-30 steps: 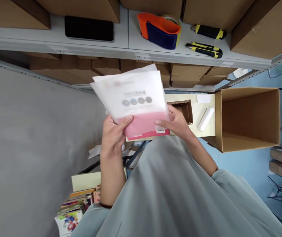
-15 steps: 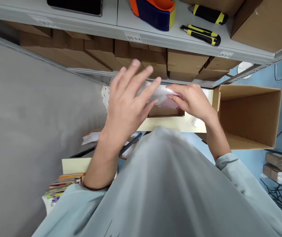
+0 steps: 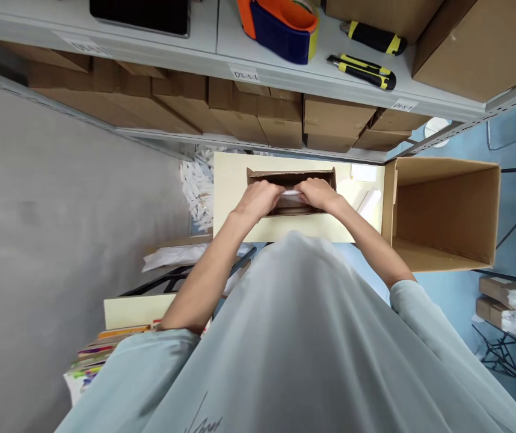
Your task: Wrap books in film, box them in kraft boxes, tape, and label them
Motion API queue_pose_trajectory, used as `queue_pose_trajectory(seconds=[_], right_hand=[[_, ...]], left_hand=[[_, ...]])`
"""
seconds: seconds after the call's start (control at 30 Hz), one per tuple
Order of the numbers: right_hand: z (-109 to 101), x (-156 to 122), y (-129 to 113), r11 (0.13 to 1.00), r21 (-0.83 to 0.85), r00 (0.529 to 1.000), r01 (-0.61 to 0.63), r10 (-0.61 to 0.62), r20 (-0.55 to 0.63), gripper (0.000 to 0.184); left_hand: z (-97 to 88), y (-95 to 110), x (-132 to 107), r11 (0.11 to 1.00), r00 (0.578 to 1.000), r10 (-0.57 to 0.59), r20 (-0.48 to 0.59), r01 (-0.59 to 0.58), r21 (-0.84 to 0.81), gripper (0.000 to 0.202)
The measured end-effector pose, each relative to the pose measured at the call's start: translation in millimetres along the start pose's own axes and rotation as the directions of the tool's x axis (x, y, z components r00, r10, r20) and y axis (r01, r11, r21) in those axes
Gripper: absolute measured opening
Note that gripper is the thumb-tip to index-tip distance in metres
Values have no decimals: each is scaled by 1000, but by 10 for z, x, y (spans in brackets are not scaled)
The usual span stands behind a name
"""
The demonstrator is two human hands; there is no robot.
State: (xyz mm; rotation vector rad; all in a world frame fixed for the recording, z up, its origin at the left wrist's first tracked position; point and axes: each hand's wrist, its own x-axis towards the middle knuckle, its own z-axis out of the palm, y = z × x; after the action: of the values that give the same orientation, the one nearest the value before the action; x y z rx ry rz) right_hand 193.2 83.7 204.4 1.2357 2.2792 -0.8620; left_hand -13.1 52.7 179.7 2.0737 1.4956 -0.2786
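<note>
An open cardboard box stands on the pale yellow tabletop in front of me. Inside its mouth is a package in whitish translucent wrap, held by both hands. My left hand grips the package's left end, fingers curled down into the box. At the right end my right hand is closed on it in the same way. Most of my fingertips and the lower part of the package are hidden by the box and hands.
A large open cardboard box stands at the right end of the table. The shelf above holds a tape dispenser, utility knives and a dark flat device. Cardboard boxes line the lower shelf. Books are stacked lower left.
Both hands have moved down into the small box with the wrapped package. My left hand, spread open earlier, has closed on the package's left end.
</note>
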Motion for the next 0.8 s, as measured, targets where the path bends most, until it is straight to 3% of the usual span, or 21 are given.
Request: queue_pose_trajectory(seconds=[0.23,0.43,0.53,0.63,0.8], right_hand=[[333,321,2,994,-9,980,-105,105,167,40],[440,392,70,985,0,970,-170,167,178,38],[427,256,87,983,3,977,-183,182,110,44],[430,26,126,981,29,980,-194,195,-32,51],[449,-340,253,969,102,945,-227,244,-219,60]], left_hand=[[329,-25,252,1000,985,0,175,2,-10,36],[415,-63,332,999,982,10,190,-4,-32,38],[444,-127,228,998,991,48,124,-42,-56,47],[499,-216,32,992,996,91,-12,-92,-90,53],[605,-309,-347,980,965,67,-254,-111,-164,51]])
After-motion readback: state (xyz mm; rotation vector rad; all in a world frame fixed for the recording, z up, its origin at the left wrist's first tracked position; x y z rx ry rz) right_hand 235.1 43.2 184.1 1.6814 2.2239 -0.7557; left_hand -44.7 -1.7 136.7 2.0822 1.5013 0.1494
